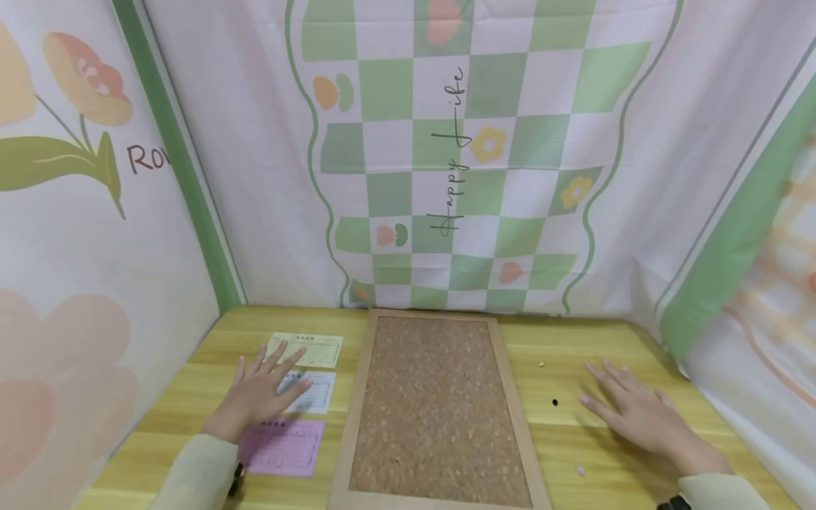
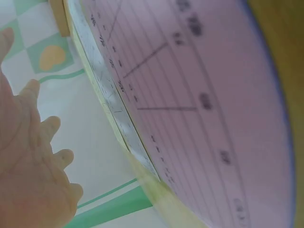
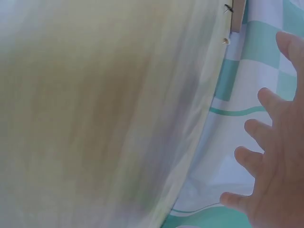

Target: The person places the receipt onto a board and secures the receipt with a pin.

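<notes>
Nearest: pink slip [image 1: 283, 448] left of the corkboard [image 1: 440, 411], purplish bit [image 1: 579, 470] right of it. Then left hand [image 1: 260, 397], fingers spread over the slips, and right hand [image 1: 637, 418], splayed too, near a black bit [image 1: 554, 402] right of the board. Wrist cams catch palms, head cam just backs. Wooden frame [image 1: 520, 425] holds cork. Farther: white slip [image 1: 317, 392], yellow slip [image 1: 323, 350] left of the board, pale bit [image 1: 542, 364] right, checkered curtain [image 1: 395, 191] behind

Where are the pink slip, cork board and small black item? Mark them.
Pink slip [image 1: 287, 448]: head view, middle of printed face.
Cork board [image 1: 441, 407]: head view, middle of cork.
Small black item [image 1: 555, 402]: head view, its centre.
</notes>
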Tool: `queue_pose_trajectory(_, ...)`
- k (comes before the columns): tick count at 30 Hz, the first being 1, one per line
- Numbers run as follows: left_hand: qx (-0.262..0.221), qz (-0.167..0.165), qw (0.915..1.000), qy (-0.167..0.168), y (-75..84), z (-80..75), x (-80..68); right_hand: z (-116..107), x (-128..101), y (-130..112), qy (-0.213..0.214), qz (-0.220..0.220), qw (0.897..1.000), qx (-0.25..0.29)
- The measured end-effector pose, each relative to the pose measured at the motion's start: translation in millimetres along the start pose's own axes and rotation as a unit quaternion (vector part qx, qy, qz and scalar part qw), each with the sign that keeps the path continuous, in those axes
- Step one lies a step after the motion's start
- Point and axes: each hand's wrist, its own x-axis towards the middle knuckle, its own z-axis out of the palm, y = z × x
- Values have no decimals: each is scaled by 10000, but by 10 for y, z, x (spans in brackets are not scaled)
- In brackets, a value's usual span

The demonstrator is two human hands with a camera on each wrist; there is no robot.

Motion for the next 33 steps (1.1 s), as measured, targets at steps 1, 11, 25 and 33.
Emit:
queue_pose_trajectory(1, -28, 0, 10000, -3, 1, -1, 5, -5, 1, -9, 4, -7, 10000, 16)
queue_pose_trajectory(11, -556, 12, 9984, -44, 25, -14, 42, -58, 27, -120, 130, -200, 9996, 153)
queue_pose_trajectory(25, -1197, -35, 9925, -267, 34, -46, 201, -110, 46, -415, 334, -845, 9924, 831)
queue_pose_trajectory(33, -1380, -195, 9895, -379, 13, -76, 228, -34, 39, -616, 411, -1279, 9849, 1093)
